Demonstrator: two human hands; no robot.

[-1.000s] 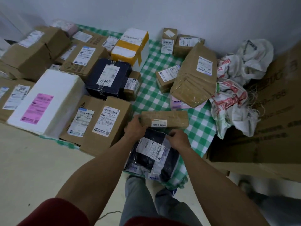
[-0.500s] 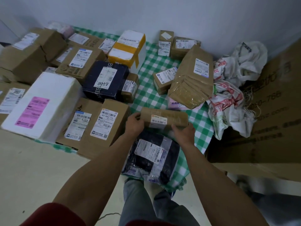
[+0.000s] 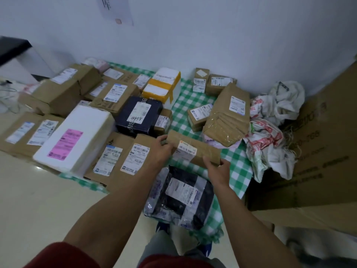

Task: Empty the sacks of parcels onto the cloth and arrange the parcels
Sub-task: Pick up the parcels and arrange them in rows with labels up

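A big flattened cardboard carton leans along the right side, beside a white wall. On the floor, a green and white checked cloth lies against the wall and is covered with labelled parcels, mostly brown boxes packed edge to edge on its left half. Among them a white box with a pink label sits near the front left, and a dark box sits behind the middle. Crumpled white sacks with red print are heaped at the cloth's right edge, touching the carton. A black plastic bag parcel lies flat at the cloth's near edge. Just beyond it, a long brown parcel with a barcode label is held above the cloth, tilted with its right end nearer. The left hand holds its left end, fingers curled round it. The right hand holds its near right corner, fingers curled against the side.
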